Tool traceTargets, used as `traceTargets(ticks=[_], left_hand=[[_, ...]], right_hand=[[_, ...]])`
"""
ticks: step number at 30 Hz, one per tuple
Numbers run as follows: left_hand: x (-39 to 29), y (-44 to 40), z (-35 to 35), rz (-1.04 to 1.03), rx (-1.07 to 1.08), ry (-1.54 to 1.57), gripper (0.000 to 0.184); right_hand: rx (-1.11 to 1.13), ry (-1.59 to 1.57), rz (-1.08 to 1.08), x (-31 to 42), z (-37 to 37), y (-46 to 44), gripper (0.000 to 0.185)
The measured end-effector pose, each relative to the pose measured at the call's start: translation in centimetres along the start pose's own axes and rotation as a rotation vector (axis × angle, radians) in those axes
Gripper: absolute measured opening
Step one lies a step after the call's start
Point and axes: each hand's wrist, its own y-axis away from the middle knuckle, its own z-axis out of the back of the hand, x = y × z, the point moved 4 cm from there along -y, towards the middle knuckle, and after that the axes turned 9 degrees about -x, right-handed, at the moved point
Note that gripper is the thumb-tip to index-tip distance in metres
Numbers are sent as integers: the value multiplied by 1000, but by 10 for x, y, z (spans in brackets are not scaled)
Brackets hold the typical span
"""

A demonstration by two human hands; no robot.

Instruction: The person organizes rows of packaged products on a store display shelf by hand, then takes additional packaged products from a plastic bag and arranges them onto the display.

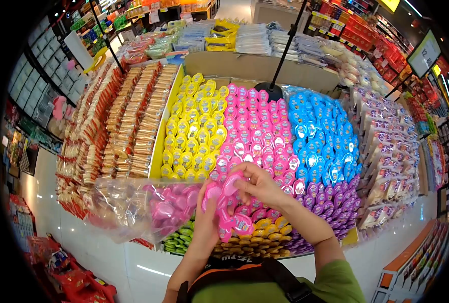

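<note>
Several pink packs (242,223) are bunched between my two hands, over the front of the display. My left hand (204,217) is wrapped round them from the left side. On the right, my right hand (257,184) pinches the upper end of one pink pack. Beyond my hands lie rows of pink packs (254,121), with yellow packs (191,131) to their left and blue packs (323,136) to their right. A clear plastic bag (128,207) holding more pink packs lies beside my left forearm.
Purple packs (330,202), orange packs (270,232) and green packs (179,240) fill the near edge. Bagged goods stand in rows at left (118,121) and right (386,156). A black pole (282,60) rises behind the pink rows.
</note>
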Motion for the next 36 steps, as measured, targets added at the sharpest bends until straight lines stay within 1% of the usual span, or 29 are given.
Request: traceTargets(ticks=[2,3,6,7,10,11,13,15,17,19,22,23,26,27,30,31,33,34,36], left_hand=[[3,2,-1,0,57,36,54],[1,5,-3,3,67,27,59],[9,5,4,40,128,-77,61],[12,5,3,66,103,-83,62],[17,7,-2,140,60,-59,62],[18,5,-1,163,70,-32,62],[14,5,1,166,52,-39,62],[11,3,3,161,36,-36,63],[8,1,6,146,2,-50,64],[5,-2,7,120,-14,-77,64],[6,-8,10,132,-39,-72,65],[5,-9,9,133,-41,-72,65],[1,-15,8,161,-76,-97,65],[-4,-7,10,148,-88,-237,55],[-7,-12,2,142,-221,-130,61],[2,-28,23,60,-109,-132,65],[2,-31,23,63,-135,-140,64],[1,-31,21,66,-149,-143,64],[-1,-24,15,147,-214,-153,62]], right_hand=[[-10,-81,-3,-3,-2,2,23],[35,-163,-20,-8,2,2,22],[30,-267,75,-12,10,-5,23],[-40,-183,32,-6,9,-4,23],[-116,95,298,11,23,-18,28],[-162,138,297,25,34,-25,37],[-273,253,363,39,81,-54,39],[-531,429,472,48,147,-95,42],[-674,382,645,48,222,-141,40],[-709,244,673,67,256,-162,38],[-838,553,723,76,289,-190,30],[-806,584,778,75,294,-200,25],[-789,592,756,67,306,-231,24],[-760,556,701,62,310,-239,25],[-718,652,649,39,337,-270,27],[-712,706,622,36,339,-273,28],[-696,814,563,33,339,-273,30],[-661,780,508,30,339,-274,31],[-594,714,398,27,337,-275,33]])
